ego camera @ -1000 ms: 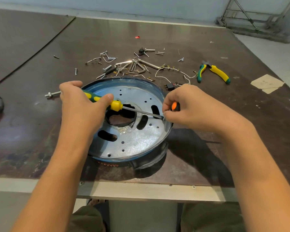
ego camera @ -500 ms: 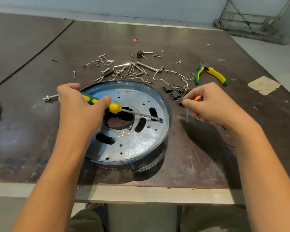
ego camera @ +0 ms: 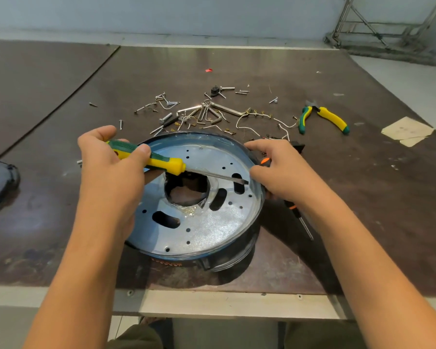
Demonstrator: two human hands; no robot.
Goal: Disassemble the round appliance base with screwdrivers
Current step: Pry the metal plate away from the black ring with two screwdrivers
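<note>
Dark workbench carried one round appliance base between both hands; left hand gripped one yellow-green screwdriver, right hand clasped a second, orange-black screwdriver, mostly hidden beneath it.

No text, brand, number or sign is legible. Orange lettering stands on the dark outer wall of the round appliance base, below the left hand and near its forearm; the characters are too blurred to read. The green-and-yellow screwdriver gripped by that hand shows no readable marking.
</note>
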